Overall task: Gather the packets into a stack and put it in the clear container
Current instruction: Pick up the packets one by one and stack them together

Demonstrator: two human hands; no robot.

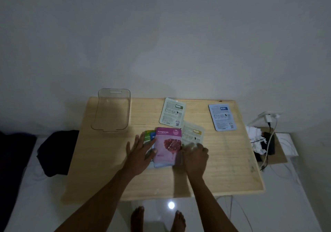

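Note:
A pink pomegranate packet [167, 146] tops a small pile in the middle of the wooden table [223, 169]; green and blue packets [150, 136] peek out beneath it at the left. My left hand [138, 153] lies flat with spread fingers against the pile's left side. My right hand [194, 155] presses on the pile's right edge, over the lower end of a pale packet with a yellow label [193, 134]. Two packets lie apart, face down: a pale green one [172, 113] and a light blue one [222, 117]. The clear container [111, 109] stands empty at the table's far left corner.
A plain wall rises behind the table. Dark cloth [55, 152] lies on the white floor to the left. At the right sit a wall socket with a charger [268, 117], cables and white crumpled cloth [255, 137]. My bare feet [157, 219] show below the table's front edge.

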